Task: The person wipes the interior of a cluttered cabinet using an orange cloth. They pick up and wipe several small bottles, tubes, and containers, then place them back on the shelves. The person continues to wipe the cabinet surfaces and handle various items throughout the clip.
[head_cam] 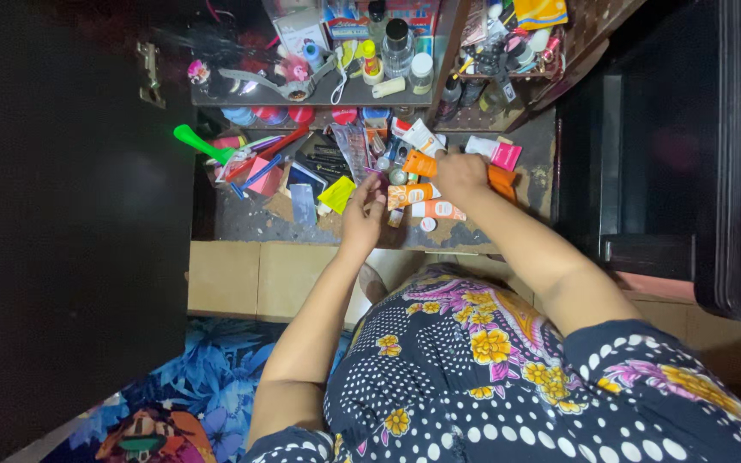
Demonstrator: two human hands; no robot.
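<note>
Below, shelf (242, 221) full of tubes (413, 195)

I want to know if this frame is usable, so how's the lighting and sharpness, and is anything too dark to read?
Head view: light falls on the cluttered shelf, so the orange tubes and both hands, left hand and right hand, read clearly; the left side and the dark cabinet at right are nearly black; wide-angle distortion bends the edges; small items on the upper shelf look slightly soft.

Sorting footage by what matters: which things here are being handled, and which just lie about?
In hand:
left hand
right hand
orange tubes

Lying about:
green handle
yellow packet
clear bottle
pink box
</note>
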